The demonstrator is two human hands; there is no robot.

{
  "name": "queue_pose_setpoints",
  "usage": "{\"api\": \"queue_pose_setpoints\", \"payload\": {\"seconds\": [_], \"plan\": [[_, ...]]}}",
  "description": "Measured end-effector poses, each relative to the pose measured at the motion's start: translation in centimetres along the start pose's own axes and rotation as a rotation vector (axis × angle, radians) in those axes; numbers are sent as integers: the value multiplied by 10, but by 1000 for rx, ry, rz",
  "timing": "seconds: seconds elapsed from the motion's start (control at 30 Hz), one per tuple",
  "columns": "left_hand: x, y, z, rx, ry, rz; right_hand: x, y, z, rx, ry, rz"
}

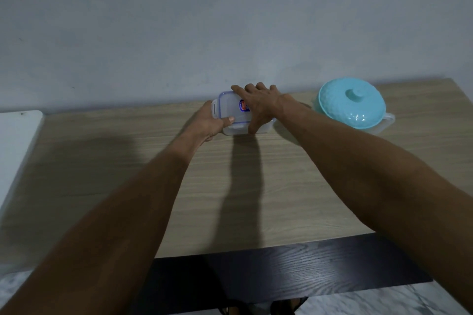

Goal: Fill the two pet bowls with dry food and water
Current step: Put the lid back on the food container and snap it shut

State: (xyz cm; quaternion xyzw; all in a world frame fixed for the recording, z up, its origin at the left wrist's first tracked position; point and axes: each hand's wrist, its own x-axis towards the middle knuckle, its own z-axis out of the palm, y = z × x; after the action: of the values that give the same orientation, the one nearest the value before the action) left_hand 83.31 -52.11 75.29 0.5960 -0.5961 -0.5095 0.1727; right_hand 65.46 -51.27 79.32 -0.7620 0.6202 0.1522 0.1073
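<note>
Plastic, clear and hard-walled, makes up the lidded food box (234,112) at the far edge of the worktop (256,186), close against the wall; it looks light and stiff, likely smooth enough to slip, so the sure holds are its two short ends, where the side clips give an edge to press on; its long axis runs roughly left to right along that far edge, lid up, label upward; the left hand (204,124) cups the left end, thumb over the near rim, its fingers closed on the box; the right hand (258,105) lies spread across the lid, fingers draped to the far rim and thumb down the near side, holding it too; whether any clip is undone I cannot tell; a lidded teal jug (352,103) stands well to the right.
</note>
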Motion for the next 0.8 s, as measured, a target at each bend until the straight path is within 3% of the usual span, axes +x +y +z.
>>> {"api": "queue_pose_setpoints", "payload": {"seconds": [0.67,0.73,0.8], "plan": [[-8,5,2,13,21,-45,5,1,2,76,-16,8],[-12,6,2,27,19,-46,-1,2,4,160,-21,35],[-17,8,2,35,22,-42,-12,2,7,394,31,108]]}}
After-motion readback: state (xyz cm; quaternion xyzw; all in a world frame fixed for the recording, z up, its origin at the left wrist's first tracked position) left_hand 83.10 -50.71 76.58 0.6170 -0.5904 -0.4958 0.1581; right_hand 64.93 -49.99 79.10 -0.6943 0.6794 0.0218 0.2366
